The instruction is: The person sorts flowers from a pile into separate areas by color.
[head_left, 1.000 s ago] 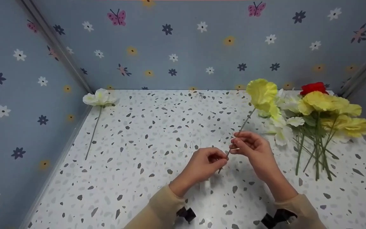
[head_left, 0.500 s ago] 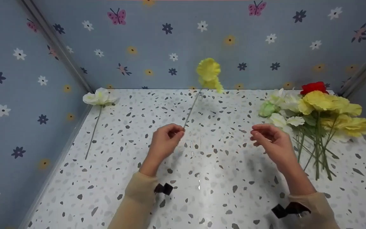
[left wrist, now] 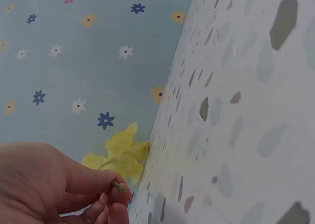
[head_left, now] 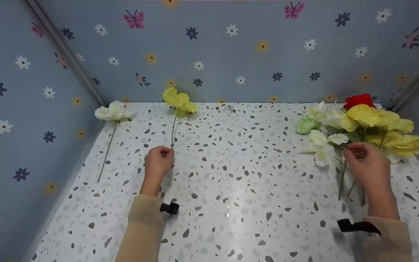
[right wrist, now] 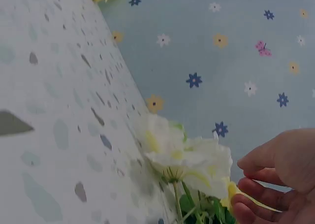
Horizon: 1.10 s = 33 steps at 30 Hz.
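My left hand (head_left: 157, 163) pinches the thin stem of a yellow artificial flower (head_left: 179, 103), whose bloom points toward the back wall. In the left wrist view the stem's cut end (left wrist: 118, 186) pokes out between thumb and fingers. Over at the right, my right hand (head_left: 371, 169) hovers by the stems of a flower pile, fingers loosely bent. The right wrist view has that hand (right wrist: 275, 177) beside a white bloom (right wrist: 192, 160), with no stem visible between thumb and fingers. Part of the pile's stems is hidden behind the hand.
A single white flower (head_left: 114, 111) lies at the far left, stem toward me. The pile holds several yellow flowers (head_left: 369, 115), white ones (head_left: 324, 153), a red flower (head_left: 358, 100) and a pale green one (head_left: 307, 125). Patterned walls (head_left: 216, 47) enclose the speckled tabletop (head_left: 238, 203).
The yellow flower, first held between both hands, has gone left with my left hand and come down toward the table. My right hand has let go of it and moved right to the pile.
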Motion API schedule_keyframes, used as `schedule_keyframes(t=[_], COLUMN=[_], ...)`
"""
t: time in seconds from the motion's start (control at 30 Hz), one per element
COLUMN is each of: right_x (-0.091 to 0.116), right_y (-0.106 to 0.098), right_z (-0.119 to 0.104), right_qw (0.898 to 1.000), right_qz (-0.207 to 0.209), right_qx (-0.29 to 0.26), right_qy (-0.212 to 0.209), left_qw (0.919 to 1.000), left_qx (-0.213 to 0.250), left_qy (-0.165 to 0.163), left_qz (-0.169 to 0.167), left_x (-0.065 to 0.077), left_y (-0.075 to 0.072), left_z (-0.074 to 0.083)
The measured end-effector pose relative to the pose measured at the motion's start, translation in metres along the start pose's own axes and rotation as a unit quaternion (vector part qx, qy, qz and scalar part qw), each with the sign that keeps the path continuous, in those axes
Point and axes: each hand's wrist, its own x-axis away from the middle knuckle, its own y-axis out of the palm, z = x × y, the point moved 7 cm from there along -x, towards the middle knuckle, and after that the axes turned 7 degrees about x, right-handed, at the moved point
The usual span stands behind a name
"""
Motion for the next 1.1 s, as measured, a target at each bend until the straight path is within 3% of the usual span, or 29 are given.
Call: schedule_keyframes(t=[0.3, 0.57, 0.83, 1.1], right_x=[-0.005, -0.008, -0.008, -0.006], right_y=[-0.003, 0.001, 0.001, 0.003], right_z=[0.041, 0.05, 0.063, 0.063], right_qw=[0.998, 0.997, 0.997, 0.997], right_qz=[0.017, 0.016, 0.004, 0.006], right_qx=[0.065, 0.066, 0.058, 0.055], right_qy=[0.015, 0.026, 0.058, 0.061], left_qw=[0.9974, 0.9944, 0.9931, 0.9921], left_qx=[-0.064, -0.086, -0.096, -0.112], left_qy=[-0.023, -0.05, -0.054, -0.042], left_qz=[-0.023, -0.035, -0.039, -0.039], left_x=[0.001, -0.001, 0.0, 0.002], left_y=[-0.001, -0.003, -0.004, -0.005], left_z=[-0.012, -0.017, -0.016, -0.012])
